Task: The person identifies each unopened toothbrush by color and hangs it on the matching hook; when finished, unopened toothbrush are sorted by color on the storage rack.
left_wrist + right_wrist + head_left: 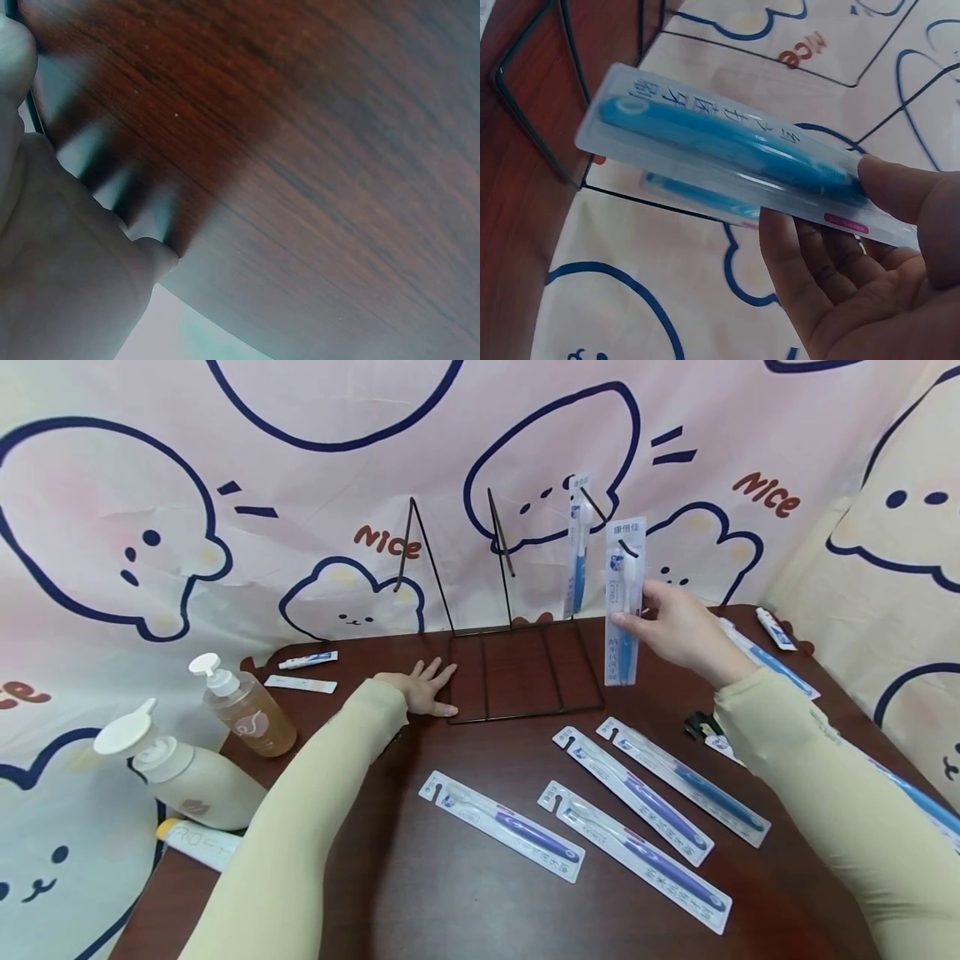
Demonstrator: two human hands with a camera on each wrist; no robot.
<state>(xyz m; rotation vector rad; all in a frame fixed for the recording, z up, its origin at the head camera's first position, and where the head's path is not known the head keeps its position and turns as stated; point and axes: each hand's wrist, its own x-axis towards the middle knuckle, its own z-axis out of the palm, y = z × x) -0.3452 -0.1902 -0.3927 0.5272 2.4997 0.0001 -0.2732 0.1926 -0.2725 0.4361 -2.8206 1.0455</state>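
My right hand [678,631] pinches a packaged blue toothbrush [624,602] between thumb and fingers, holding it upright. A dark prong tip shows at the pack's top slot, in front of the card. Behind it, another packaged blue toothbrush [577,547] hangs from the same prong of a black wire rack [525,717]. In the right wrist view, the pack's lower end [727,146] points away from the hand. My left hand [427,689] lies with fingers spread at the left side of the rack's base; in the left wrist view, its palm side [67,255] is close to the wood.
Several packaged toothbrushes, including a purple one [502,827], lie on the dark table [450,902]. Two pump bottles, one amber [258,714] and one cream [202,781], stand at left. Small toothpaste tubes lie at back left [307,660] and right [776,629]. Patterned cloth hangs behind.
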